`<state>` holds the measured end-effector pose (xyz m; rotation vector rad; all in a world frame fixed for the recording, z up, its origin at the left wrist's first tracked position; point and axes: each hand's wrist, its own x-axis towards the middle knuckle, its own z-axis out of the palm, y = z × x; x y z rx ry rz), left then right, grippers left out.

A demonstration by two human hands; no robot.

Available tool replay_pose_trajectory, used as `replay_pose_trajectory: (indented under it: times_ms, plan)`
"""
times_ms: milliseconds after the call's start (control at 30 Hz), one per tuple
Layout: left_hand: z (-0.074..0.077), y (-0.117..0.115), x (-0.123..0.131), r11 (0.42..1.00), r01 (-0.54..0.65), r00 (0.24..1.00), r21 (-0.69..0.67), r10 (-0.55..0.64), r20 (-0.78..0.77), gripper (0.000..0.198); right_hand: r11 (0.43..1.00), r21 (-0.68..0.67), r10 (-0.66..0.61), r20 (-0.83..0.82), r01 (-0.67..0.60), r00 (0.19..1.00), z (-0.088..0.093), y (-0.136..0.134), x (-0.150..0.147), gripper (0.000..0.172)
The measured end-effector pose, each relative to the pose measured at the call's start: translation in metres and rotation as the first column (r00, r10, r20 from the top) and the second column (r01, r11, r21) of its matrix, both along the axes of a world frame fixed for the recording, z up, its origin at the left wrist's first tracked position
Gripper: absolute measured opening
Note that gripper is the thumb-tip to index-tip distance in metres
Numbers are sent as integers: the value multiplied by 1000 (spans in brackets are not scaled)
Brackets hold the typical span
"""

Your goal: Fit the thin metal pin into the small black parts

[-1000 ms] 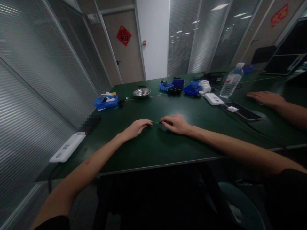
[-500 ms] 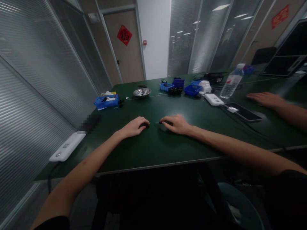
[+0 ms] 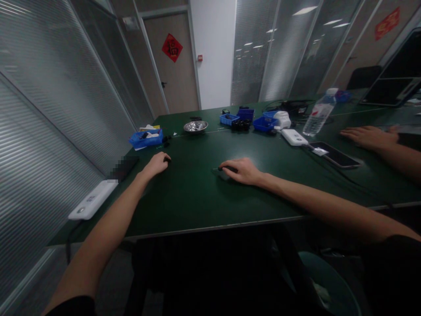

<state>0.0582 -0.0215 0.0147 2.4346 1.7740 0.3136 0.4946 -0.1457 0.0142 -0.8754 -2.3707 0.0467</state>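
My left hand [image 3: 158, 163] rests on the green table [image 3: 197, 197] toward its left side, fingers curled around a small dark thing I cannot make out. My right hand [image 3: 240, 170] lies near the table's middle, fingers pinched on a thin dark tool [image 3: 226, 168] whose tip points left. A small dark part [image 3: 223, 175] sits under that hand. The two hands are well apart.
A blue bin [image 3: 144, 138] and a metal bowl [image 3: 195, 126] stand farther back, with more blue bins [image 3: 263, 123], a white box [image 3: 294, 137], a phone [image 3: 335, 154] and a water bottle [image 3: 317, 117]. A white power strip [image 3: 92, 200] lies at the left edge. Another person's hand [image 3: 368, 136] rests at the right.
My left hand has slid leftward and away from my right hand, keeping its fingers curled. My right hand has stayed in place.
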Motion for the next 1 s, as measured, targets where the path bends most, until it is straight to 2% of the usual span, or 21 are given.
replay_pose_trajectory:
  times_ms: [133, 267, 400, 733, 1000]
  plan:
    - [-1, 6, -28, 978, -202, 978, 58, 204, -32, 46, 1000, 8, 6, 1, -6, 1000, 1, 0, 0, 33]
    - [2, 3, -41, 951, -299, 950, 76, 304, -71, 44, 1000, 6, -1, 13, 1, 1000, 0, 1, 0, 34]
    - [2, 6, -45, 948, -312, 947, 53, 315, -61, 40, 1000, -5, 6, 13, -6, 1000, 0, 1, 1, 34]
    - [1, 13, -54, 919, -385, 922, 90, 377, 91, 34, 1000, -8, -6, 24, 6, 1000, 0, 1, 0, 35]
    - [-4, 20, -65, 929, -357, 921, 98, 333, 203, 24, 1000, 1, 0, 41, 0, 999, -3, 3, 2, 34]
